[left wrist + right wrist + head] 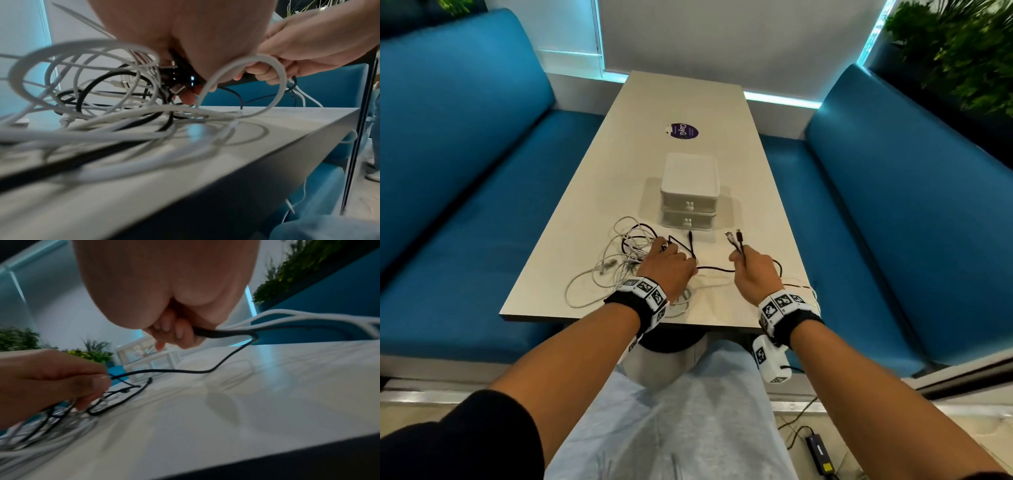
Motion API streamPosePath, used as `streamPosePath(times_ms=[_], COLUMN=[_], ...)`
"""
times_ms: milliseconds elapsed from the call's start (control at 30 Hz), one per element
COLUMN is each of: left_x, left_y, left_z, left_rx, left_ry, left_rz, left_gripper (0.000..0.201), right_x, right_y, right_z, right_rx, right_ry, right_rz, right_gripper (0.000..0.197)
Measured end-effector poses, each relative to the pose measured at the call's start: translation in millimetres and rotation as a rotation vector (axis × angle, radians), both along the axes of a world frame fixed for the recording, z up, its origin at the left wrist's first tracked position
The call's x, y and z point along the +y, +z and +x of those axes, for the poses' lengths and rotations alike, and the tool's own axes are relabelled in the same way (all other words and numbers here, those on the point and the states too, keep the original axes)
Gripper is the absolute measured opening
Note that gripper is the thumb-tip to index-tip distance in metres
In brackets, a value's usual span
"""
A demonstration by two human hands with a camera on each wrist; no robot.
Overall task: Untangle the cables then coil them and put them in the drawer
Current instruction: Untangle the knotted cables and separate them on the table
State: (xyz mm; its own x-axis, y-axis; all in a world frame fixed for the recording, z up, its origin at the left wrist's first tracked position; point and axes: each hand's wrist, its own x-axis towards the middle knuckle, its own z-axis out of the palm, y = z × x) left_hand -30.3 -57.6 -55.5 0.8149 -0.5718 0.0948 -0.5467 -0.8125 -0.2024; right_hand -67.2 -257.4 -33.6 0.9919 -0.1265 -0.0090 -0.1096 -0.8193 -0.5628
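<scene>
A tangle of white and black cables (619, 253) lies on the table's near left. My left hand (666, 245) rests on its right side and pinches a black cable (715, 269) that runs across to my right hand (738, 255). The right hand grips one black and one white cable, and their plugs (734, 236) stick up past the knuckles. The right wrist view shows its fingers (174, 332) curled round the black cable (226, 334) and my left hand (102, 379) pinching that cable. A white two-drawer box (690, 192) stands behind the hands with both drawers closed.
The pale table (688, 102) runs away from me between two blue benches (465, 154). A purple sticker (683, 131) sits beyond the box. White cable hangs over the near right edge (813, 291). A black power adapter (820, 452) lies on the floor.
</scene>
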Motion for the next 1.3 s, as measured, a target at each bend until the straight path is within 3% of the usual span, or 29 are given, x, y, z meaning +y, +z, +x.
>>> streamPosePath(times_ms=[233,433,533,633,967,1133,1300], left_x=[-8.1,1.1,1.5,7.3,15.8,8.3,9.4], left_y=[7.2,0.5,1.8,4.4,-6.5,-6.5,-5.7], left_z=[-5.7,-5.5,-3.3,3.1,10.1,7.1,4.9], left_rx=[0.038,0.035,0.029,0.054,0.044,0.067,0.071], left_ry=[-0.006,-0.043,-0.059,-0.025,0.029,0.057,0.063], left_rz=[0.029,0.018,0.020,-0.029,-0.063,-0.069,-0.098], left_gripper=[0.023,0.021,0.031,0.030,0.023,0.024,0.024], right_x=[44.5,42.6,32.5,8.7,-63.2,-45.3,-7.8], right_y=[-5.7,-13.4,-10.0,-6.8,7.9,-1.7,-0.9], right_z=[-0.1,-0.6,-1.4,0.5,-3.4,4.2,5.9], right_rx=[0.153,0.137,0.103,0.121,0.229,0.186,0.061], right_ry=[0.201,0.297,0.356,0.321,0.066,-0.072,-0.071], right_rz=[0.149,-0.227,-0.417,-0.551,-0.663,-0.356,-0.152], right_gripper=[0.023,0.032,0.037,0.035,0.030,0.030,0.042])
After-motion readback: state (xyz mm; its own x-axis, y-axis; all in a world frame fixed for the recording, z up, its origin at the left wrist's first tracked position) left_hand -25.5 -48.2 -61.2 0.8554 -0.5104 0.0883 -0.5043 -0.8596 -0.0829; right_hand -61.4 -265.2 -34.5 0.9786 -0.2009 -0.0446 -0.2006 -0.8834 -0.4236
